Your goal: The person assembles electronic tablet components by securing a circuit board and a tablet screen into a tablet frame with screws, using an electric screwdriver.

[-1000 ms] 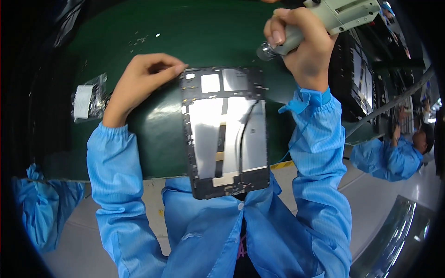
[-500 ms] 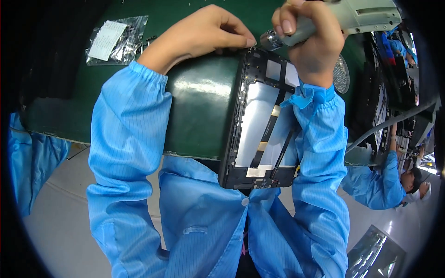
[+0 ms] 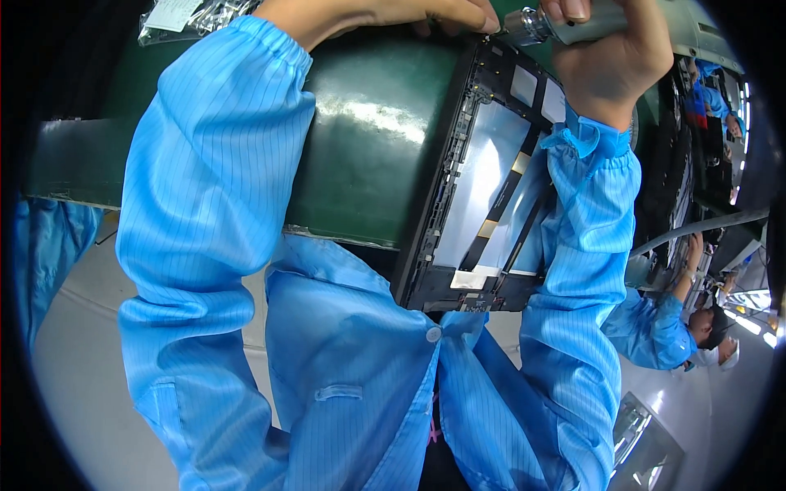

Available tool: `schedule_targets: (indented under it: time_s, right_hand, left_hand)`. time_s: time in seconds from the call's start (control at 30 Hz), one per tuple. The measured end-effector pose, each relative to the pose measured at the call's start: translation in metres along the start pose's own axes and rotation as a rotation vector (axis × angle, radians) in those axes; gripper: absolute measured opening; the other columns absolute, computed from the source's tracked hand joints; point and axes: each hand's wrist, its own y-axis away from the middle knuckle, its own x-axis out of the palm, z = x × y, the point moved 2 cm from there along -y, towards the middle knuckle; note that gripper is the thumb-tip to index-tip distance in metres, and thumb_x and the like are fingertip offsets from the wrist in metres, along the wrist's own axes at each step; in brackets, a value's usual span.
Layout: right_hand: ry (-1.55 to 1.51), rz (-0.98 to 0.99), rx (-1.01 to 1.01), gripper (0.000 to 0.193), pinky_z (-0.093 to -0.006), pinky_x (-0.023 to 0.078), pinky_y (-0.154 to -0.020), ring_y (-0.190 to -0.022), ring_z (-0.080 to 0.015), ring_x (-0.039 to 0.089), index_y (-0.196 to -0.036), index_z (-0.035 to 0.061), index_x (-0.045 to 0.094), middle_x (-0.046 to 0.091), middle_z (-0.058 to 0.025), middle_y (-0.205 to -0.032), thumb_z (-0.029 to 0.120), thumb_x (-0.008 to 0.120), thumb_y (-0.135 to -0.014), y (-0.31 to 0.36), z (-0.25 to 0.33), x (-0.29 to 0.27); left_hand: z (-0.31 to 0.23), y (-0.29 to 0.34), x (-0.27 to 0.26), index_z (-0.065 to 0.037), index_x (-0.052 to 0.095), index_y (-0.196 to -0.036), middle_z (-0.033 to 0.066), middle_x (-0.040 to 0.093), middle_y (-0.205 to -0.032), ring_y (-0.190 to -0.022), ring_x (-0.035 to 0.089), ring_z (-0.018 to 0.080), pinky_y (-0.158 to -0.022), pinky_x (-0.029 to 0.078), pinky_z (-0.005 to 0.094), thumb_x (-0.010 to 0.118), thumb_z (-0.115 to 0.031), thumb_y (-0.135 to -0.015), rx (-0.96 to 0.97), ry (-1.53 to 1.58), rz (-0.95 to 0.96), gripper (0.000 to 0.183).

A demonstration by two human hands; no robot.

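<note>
My right hand [image 3: 612,72] is closed round a pale grey-green electric screwdriver [image 3: 602,24] with a shiny metal nose pointing left. That nose is by the far left corner of an opened tablet [image 3: 483,172], which has a black frame, silvery battery panels and dark ribbon cables. At the same corner, the fingertips of my left hand [image 3: 393,11] are pinched together beside the screwdriver's tip; whatever they hold is too small to make out. The tablet lies slanted on the green tabletop, its near end by my jacket. My right forearm covers part of its right side.
A clear plastic bag with small parts and a white label [image 3: 173,15] lies far left on the green table [image 3: 352,172]. A grey hose or cable [image 3: 696,222] runs at the right. Beyond it, people in blue work clothes [image 3: 659,331] sit by dark equipment.
Both hands, the screwdriver and the tablet now appear higher and further right in the picture, as does the tablet's corner. The screwdriver's nose and my left fingertips stay together at that corner.
</note>
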Motion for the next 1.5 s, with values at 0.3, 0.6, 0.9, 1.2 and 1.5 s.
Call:
schedule_targets:
  time_s: [0.3,0.6,0.9,1.2,1.5]
  right_hand:
    - [0.068,0.031,-0.064,0.028,-0.0262,0.043,-0.048,-0.05,-0.0107,0.045,-0.112,-0.0037,0.05,0.062,-0.0182,-0.098,0.007,0.048,-0.085,0.003,0.0,0.003]
    - [0.097,0.037,-0.081,0.027,-0.025,0.043,-0.048,-0.051,-0.0098,0.045,-0.11,-0.0033,0.05,0.062,-0.0183,-0.098,0.007,0.048,-0.085,0.003,0.0,-0.001]
    - [0.136,0.072,-0.107,0.025,-0.0245,0.043,-0.046,-0.047,-0.0099,0.044,-0.107,-0.0027,0.052,0.062,-0.0191,-0.097,0.006,0.047,-0.084,0.004,0.0,0.004]
    - [0.145,0.162,-0.053,0.018,-0.0252,0.042,-0.048,-0.051,-0.0095,0.046,-0.102,-0.0005,0.051,0.063,-0.0165,-0.093,0.009,0.05,-0.087,0.001,-0.001,-0.001]
    - [0.076,0.148,0.004,0.011,-0.0252,0.043,-0.049,-0.051,-0.0092,0.046,-0.098,0.0029,0.05,0.059,-0.0115,-0.085,0.008,0.05,-0.088,0.0,-0.003,0.002]
  left_hand:
    - [0.002,0.001,0.001,0.001,0.075,-0.098,0.0035,0.068,-0.076,-0.064,0.056,0.0097,-0.058,0.047,0.0238,0.071,-0.017,-0.086,-0.01,-0.006,-0.028,0.022]
    - [0.004,-0.004,0.003,0.002,0.075,-0.096,0.0042,0.068,-0.076,-0.065,0.058,0.0102,-0.059,0.048,0.0236,0.071,-0.017,-0.085,0.019,0.007,-0.018,0.022]
    - [0.007,-0.004,0.004,0.002,0.075,-0.098,0.0047,0.069,-0.079,-0.068,0.06,0.0103,-0.06,0.048,0.0237,0.071,-0.016,-0.086,0.022,0.011,-0.001,0.022]
    - [0.001,-0.003,0.003,0.002,0.074,-0.099,0.0053,0.07,-0.08,-0.069,0.06,0.0108,-0.062,0.049,0.0237,0.07,-0.015,-0.086,-0.003,-0.021,-0.016,0.022]
    - [0.003,-0.004,0.003,0.003,0.074,-0.1,0.0046,0.069,-0.079,-0.067,0.06,0.01,-0.061,0.048,0.0232,0.069,-0.014,-0.086,-0.021,-0.022,-0.021,0.022]
